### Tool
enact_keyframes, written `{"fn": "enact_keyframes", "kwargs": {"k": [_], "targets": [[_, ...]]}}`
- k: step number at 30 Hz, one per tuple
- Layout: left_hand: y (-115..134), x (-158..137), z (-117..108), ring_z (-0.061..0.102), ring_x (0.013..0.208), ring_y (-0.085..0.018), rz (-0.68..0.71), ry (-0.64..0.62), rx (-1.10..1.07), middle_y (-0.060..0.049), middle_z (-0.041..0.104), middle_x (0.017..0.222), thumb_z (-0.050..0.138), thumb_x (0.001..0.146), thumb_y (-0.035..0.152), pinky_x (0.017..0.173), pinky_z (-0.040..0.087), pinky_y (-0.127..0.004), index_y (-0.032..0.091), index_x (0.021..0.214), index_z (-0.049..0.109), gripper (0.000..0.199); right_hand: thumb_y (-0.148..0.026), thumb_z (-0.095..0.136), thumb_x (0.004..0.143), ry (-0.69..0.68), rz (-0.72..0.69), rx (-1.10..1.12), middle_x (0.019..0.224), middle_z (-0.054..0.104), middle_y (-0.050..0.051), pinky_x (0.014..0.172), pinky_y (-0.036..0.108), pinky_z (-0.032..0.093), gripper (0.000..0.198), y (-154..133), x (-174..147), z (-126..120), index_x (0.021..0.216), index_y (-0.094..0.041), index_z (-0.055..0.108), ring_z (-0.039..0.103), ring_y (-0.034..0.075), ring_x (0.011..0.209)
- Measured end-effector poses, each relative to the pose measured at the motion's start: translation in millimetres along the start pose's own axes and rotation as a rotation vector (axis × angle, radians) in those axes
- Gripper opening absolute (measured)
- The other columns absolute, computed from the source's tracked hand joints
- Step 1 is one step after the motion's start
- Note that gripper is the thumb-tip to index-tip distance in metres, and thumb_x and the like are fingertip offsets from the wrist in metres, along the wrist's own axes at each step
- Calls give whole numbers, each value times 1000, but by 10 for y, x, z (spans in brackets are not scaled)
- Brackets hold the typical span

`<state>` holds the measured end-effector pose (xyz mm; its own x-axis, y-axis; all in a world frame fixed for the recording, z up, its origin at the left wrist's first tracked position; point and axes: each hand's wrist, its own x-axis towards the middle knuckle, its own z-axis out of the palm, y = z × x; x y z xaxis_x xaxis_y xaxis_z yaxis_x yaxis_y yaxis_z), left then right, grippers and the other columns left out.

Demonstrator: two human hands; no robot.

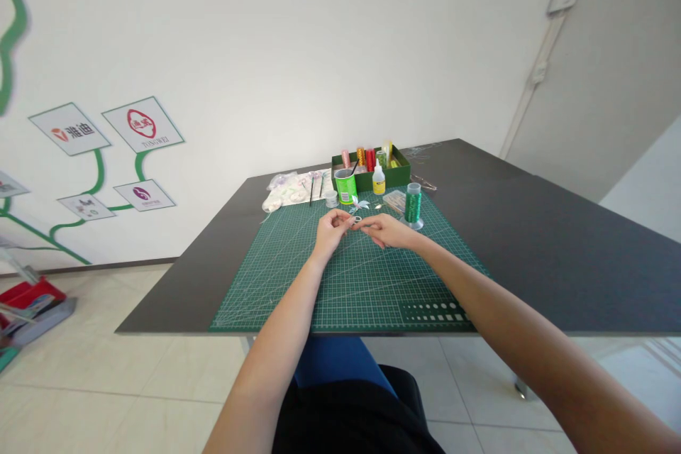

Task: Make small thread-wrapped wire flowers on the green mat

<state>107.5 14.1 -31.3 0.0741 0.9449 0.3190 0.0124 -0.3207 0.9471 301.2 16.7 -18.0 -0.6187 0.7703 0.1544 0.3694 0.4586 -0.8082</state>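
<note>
While your left hand (330,228) pinches a small pale piece (357,218) over the green mat (351,291), your right hand (384,230) meets it, grip unclear

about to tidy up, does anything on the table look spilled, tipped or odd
Nothing looks spilled or tipped: the glue bottle, green tub and spool stand upright. The one untidy spot is some loose strands on the table, back right of the box, lying scattered.
</note>
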Motion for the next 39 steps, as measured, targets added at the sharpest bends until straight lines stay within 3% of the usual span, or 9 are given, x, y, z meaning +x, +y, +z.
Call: {"fn": "enact_keyframes", "kwargs": {"k": [19, 39], "targets": [[71, -34, 0, 42, 50, -8, 20, 11, 44, 1, 57, 60, 71, 79, 47, 47, 32, -21, 14, 82, 72, 33, -31, 47, 94, -8, -5, 7, 39, 49, -6, 52, 22, 40, 45, -23, -18, -11, 127, -8, 67, 44, 11, 38], [63, -29, 13, 43, 47, -8, -4, 8, 21, 3, 52, 55, 77, 73, 45, 44, 31, -20, 15, 77, 65, 33, -29, 47, 93, -17, -6, -4, 40, 49, -6, 50, 21, 40, 44, -50, -20, 13, 125, -8, 68, 44, 10, 38]]}}
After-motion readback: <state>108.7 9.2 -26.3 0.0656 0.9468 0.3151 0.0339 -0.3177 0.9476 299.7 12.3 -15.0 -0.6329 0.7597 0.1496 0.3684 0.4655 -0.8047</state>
